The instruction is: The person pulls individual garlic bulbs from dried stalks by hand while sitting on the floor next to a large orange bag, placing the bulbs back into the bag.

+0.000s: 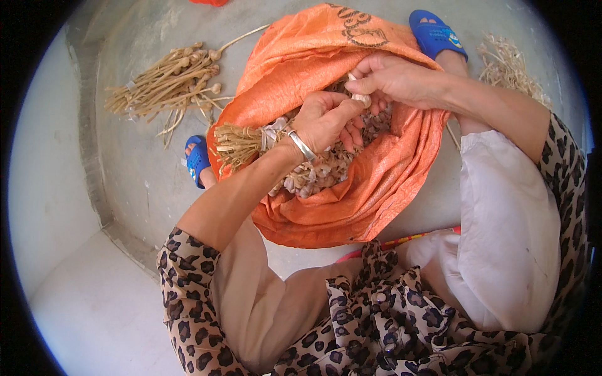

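Observation:
Above the open mouth of an orange woven sack (301, 230), both my hands meet at a pale garlic bulb (362, 97). My left hand (327, 120), with a silver bracelet at the wrist, pinches the bulb between thumb and forefinger. My right hand (390, 81) grips its upper part from the other side. Beneath them in the sack lie many loose garlic bulbs or cloves (312, 176), partly hidden by my left hand and wrist. A tied bundle of dry garlic stalks (237, 144) rests at the sack's left side, its other end hidden by my left wrist.
On the concrete floor at the upper left lies a bundle of dried garlic stalks with bulbs (174, 82). Pale dry scraps (510, 66) are heaped at the upper right. Feet in blue slippers (435, 35) flank the sack. A wall (51, 141) runs along the left.

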### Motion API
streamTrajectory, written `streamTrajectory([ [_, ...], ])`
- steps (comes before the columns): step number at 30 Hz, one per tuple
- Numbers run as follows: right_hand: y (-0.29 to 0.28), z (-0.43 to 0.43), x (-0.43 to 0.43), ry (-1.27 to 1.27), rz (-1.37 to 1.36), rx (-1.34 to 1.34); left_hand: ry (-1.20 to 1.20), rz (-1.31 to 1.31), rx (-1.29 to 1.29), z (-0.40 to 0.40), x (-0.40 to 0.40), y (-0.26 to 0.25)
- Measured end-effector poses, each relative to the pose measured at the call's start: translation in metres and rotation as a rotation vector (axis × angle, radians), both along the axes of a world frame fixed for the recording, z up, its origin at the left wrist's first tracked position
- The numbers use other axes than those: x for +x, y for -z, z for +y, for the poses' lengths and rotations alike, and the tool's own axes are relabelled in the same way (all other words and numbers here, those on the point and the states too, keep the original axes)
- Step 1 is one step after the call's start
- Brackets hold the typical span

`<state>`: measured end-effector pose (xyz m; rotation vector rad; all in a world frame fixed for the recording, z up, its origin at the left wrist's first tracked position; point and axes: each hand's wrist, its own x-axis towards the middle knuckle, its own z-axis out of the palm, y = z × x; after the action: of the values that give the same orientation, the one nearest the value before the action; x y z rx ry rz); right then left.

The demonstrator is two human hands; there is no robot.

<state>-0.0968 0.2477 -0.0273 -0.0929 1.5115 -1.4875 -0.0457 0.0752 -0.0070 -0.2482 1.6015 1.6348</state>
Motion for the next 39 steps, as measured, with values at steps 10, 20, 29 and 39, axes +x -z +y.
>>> streamTrajectory([
  [10,-0.001,0.001,-0.002,0.026,-0.068,-0.041,0.324,0.642,-0.234,-0.005,0.004,0.012],
  [20,0.002,0.002,0.000,0.023,-0.109,-0.090,0.213,0.446,-0.271,0.005,0.005,0.001],
  [29,0.006,0.003,0.003,0.033,-0.136,-0.135,-0.042,0.082,0.023,-0.012,0.006,0.015],
  [39,-0.001,0.000,0.008,0.026,0.069,0.001,0.215,0.139,-0.157,-0.008,-0.005,0.003],
])
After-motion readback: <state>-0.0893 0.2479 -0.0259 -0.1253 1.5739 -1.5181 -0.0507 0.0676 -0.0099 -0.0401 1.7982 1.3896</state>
